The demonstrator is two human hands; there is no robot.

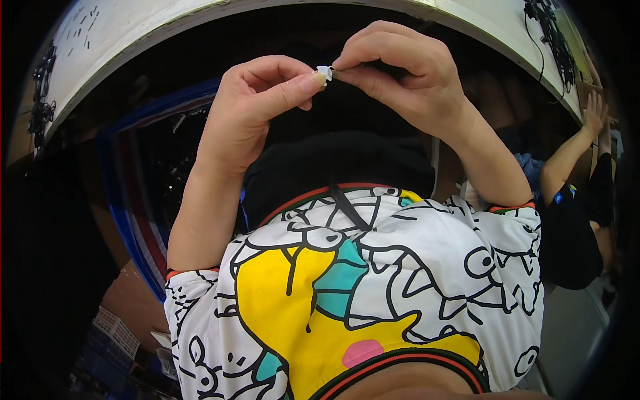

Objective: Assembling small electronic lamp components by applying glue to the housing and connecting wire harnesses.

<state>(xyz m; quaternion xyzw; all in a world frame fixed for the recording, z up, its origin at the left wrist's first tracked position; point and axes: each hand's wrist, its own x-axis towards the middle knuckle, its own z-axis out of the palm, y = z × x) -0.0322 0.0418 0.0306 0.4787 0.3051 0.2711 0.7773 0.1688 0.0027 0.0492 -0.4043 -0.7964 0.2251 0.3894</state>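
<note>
Where our shirt (373, 293) fills the lower middle of the frame, white with black cartoon outlines and yellow and teal patches, our two bare forearms rise from its sleeves toward the top centre. Our left hand (257, 107) is closed in a pinch, thumb tip pressed to a small white part (325, 72). Our right hand (400, 77) is curled shut too, its fingertips pinching the same part from the other side. So the part sits right between both hands at upper centre, touching each, with neither hand clearly nearer. Its long axis seems to run left to right across the frame, from one pinch to the other; it is too small for us to tell which end is which, or what it is.

Beyond the hands, a white table (133, 40) curves along the top, with black wire bundles (550, 33) at the upper right and more at the left edge. Below it at left is a blue-rimmed bin (143, 200). At the far right, another person's arm (567, 157) reaches up.
</note>
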